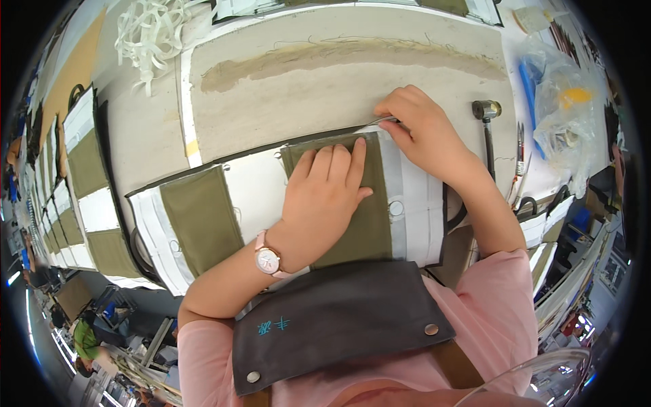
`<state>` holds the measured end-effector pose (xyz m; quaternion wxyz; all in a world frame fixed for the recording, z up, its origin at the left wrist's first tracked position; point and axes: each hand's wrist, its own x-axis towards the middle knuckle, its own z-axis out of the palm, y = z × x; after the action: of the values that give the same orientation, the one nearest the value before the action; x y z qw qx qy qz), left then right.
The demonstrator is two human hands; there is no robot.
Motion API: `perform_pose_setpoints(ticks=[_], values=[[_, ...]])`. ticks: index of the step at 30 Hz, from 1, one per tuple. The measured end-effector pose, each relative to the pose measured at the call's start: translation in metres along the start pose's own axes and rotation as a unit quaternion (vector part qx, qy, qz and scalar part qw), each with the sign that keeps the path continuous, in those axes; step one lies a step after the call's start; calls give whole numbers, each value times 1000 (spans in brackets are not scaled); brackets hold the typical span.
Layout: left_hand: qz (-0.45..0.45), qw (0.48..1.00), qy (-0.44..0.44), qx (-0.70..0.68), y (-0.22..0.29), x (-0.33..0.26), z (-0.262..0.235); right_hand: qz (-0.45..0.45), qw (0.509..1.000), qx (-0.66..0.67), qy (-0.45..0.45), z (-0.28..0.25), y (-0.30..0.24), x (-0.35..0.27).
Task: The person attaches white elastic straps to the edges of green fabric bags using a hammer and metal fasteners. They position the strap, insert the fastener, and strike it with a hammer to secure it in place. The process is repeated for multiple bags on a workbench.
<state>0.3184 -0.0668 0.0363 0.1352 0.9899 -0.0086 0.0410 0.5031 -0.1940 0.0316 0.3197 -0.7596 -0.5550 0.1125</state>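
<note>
Left hand [325,193] lay flat, fingers released, on olive fabric panel [352,203]. Right hand [420,132] pinched thin metal tool [386,122] at panel's upper corner; hammer [488,129] just beyond, on worktop [325,88].

worktable [149,136], fabric panel [271,203], hammer [488,129]

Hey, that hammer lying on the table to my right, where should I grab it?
Grip the hammer by its dark handle, coming from above with the right hand. It lies flat, metal head pointing away from you, handle running back toward you beside that hand.
</note>
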Motion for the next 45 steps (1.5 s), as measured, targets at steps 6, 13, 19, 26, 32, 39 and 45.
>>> perform_pose_setpoints(ticks=[6,13,19,26,32,39,45], values=[[-1,998,56,5,-3,9,9,25,1000,16,-5,4,-4,-1],[-2,998,63,-28,-8,12,9,24,999,3,-34,9,-6,9],[-9,997,47,-53,-13,12,6,-1,1000,15,-6,15,-2,5],[-14,988,94,-124,-23,9,7,-170,980,-93,-49,2,6,0],[-49,995,72,-46,-22,4,5,-188,970,-156,-3,5,1,-4],[-18,992,121,9,-22,1,9,-190,965,-179,-20,4,-8,-3],[-5,993,111,25,-11,3,16,-141,977,-157,-8,13,-17,-10]])
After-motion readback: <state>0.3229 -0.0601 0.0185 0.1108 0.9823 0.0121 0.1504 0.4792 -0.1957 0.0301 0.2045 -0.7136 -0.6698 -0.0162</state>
